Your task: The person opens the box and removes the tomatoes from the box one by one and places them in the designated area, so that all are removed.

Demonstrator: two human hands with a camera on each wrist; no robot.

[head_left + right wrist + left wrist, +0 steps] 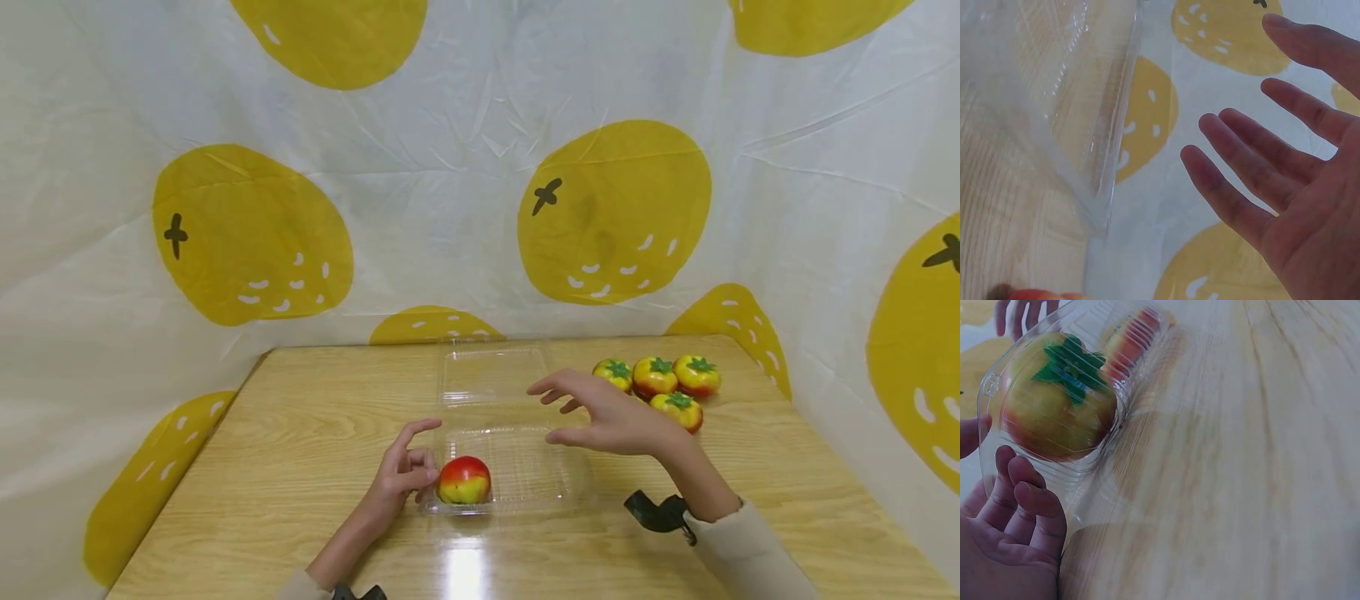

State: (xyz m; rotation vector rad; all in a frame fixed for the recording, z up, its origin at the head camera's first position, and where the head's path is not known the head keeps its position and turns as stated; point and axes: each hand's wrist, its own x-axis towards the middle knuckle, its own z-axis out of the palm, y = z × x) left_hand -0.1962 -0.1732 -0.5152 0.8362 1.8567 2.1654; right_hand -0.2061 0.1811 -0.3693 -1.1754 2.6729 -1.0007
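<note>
A clear plastic clamshell container (528, 471) lies open on the table, its lid (495, 375) laid back on the far side. One red-and-yellow fruit (465, 481) sits in its left end; the left wrist view shows a green leafy top on this fruit (1060, 406) through the plastic. My left hand (401, 471) holds the container's left edge, thumb at the rim and fingers curled beside the wall, with the index finger stretched forward. Over the container's right side hovers my right hand (603, 412), fingers spread and nothing in them.
Several similar fruits with green tops (655, 377) stand together at the back right of the wooden table (322, 417). A white curtain (435, 217) printed with yellow fruit surrounds the table's back and sides. A black strap (660, 511) is on the right wrist.
</note>
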